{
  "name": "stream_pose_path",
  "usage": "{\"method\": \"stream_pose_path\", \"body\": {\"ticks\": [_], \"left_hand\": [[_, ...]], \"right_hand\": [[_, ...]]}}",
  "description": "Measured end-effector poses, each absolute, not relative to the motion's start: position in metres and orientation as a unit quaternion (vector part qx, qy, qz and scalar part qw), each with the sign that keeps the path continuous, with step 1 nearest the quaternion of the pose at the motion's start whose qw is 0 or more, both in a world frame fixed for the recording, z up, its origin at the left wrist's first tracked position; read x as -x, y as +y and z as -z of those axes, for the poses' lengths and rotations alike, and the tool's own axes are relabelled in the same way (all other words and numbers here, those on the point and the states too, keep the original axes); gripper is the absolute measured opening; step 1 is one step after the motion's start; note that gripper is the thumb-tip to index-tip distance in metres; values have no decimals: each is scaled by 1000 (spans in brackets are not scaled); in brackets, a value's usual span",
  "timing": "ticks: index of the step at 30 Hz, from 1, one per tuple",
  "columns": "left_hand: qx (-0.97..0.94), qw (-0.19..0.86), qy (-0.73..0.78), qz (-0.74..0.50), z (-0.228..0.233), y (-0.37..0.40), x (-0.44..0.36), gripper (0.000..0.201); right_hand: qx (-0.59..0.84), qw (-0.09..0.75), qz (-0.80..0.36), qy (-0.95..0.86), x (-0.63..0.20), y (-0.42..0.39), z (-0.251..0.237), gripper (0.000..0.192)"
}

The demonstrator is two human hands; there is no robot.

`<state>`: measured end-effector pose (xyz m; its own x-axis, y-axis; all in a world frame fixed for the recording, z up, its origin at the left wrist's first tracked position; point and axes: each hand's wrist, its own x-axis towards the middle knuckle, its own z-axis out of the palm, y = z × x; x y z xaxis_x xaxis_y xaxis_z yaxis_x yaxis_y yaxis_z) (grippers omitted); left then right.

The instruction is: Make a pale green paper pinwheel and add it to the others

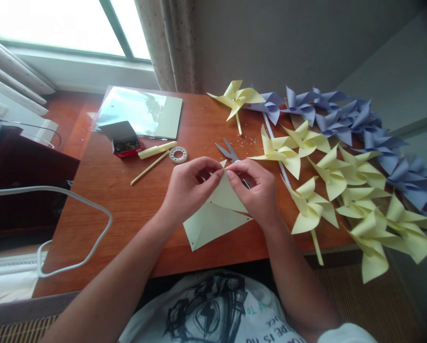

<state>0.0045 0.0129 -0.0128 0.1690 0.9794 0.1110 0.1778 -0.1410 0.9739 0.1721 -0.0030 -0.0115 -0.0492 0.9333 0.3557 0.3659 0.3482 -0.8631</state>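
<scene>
Head view: creased pale-yellow paper square (pixel 213 216)

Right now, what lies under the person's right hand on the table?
Scissors: the blades stick out above the right hand, which covers the handles. That hand and the left hand pinch corners of the yellow paper sheet, whose lower part rests on the table.

Roughly eight yellow pinwheels (pixel 308 207), one scissors (pixel 228 151).

arms: bare | shirt (pixel 217 309): white, black eye graphic, teal lettering | sleeves: short, white
</scene>
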Motion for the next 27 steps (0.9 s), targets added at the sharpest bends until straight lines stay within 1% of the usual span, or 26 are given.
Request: {"method": "stream_pose_path", "body": {"ticks": [10, 14, 20, 24, 27], "left_hand": [[-604, 445, 489, -444, 10, 11, -6, 12], [-599, 439, 496, -450, 11, 11, -5, 10], [-595, 428, 488, -474, 12, 12, -4, 8], [-600, 417, 489, -477, 10, 12, -4, 8], [-616, 383, 501, -473, 8, 11, -5, 6]], "right_hand": [[477, 486, -213, -701, -170, -4, 14, 9], [455, 488, -172, -724, -169, -5, 16, 14], [446, 491, -174, -728, -169, -4, 18, 20], [478, 483, -183, -711, -168, -4, 18, 13], [494, 472, -152, -714, -167, -3, 19, 8]]}}
